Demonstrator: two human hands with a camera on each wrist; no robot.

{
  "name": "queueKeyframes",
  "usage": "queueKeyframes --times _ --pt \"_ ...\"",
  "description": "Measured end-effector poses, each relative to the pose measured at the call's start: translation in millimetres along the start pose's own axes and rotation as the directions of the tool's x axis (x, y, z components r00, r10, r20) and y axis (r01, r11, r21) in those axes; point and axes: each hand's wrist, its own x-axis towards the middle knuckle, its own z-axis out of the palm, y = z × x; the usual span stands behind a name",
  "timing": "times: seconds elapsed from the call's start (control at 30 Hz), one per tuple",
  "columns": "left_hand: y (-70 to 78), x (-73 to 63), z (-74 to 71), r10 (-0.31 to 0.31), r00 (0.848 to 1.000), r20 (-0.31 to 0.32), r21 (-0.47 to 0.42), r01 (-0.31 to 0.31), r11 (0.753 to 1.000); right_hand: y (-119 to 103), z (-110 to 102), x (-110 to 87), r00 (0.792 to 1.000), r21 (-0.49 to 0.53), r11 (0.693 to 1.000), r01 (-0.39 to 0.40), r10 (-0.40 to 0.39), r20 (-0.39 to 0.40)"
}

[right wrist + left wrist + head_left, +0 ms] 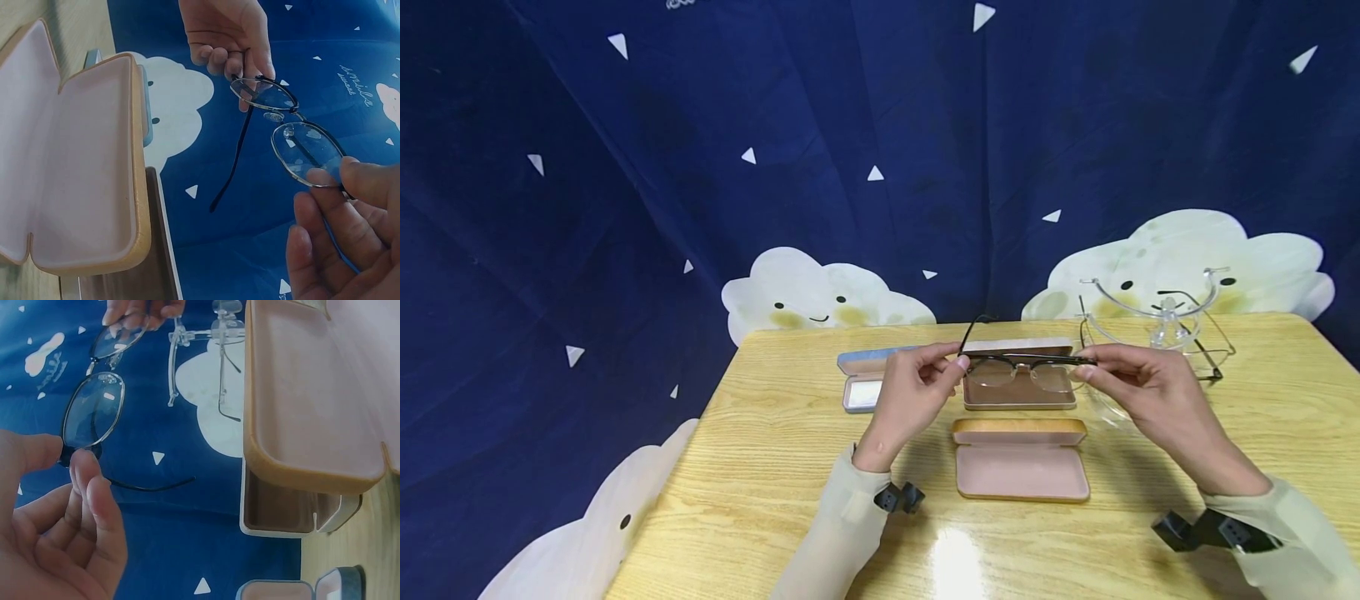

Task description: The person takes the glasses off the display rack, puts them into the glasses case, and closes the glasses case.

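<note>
A pair of eyeglasses [1026,357] with dark upper rims and thin metal lower rims is held up between both hands. My left hand [921,375] pinches the left hinge corner between thumb and fingers. At the opposite end, my right hand [1157,387] pinches the right corner, thumb at the lens edge. One dark temple arm [153,487] sticks out from the left corner. Behind the lenses in the head view lies an open brown-lined case [1018,402]. Nearer to me is an open orange case [1022,475] with a pink lining.
An open blue case [853,400] with something white inside is beyond my left hand. Behind my right hand rises a clear display stand [1167,327] bearing other thin-framed glasses [1213,375]. The wooden table [760,467] ends at a dark blue curtain [820,117].
</note>
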Motion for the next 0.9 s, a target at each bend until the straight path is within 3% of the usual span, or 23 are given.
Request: queueKeyframes --times 0.17,0.4,0.9 --pt "0.2 0.2 -0.3 0.009 1.0 -0.023 0.065 -0.008 0.998 0.2 0.3 -0.1 1.0 0.003 1.0 -0.007 0.007 0.001" --pt "-0.3 1.4 0.4 0.016 0.999 -0.028 0.087 -0.014 0.996 0.7 0.9 -0.6 1.0 0.018 1.0 -0.001 0.001 0.0" --pt "1.8 0.2 3.2 -0.003 1.0 -0.02 0.01 0.003 1.0 -0.3 0.0 -1.1 1.0 0.031 0.999 -0.006 0.006 0.01"
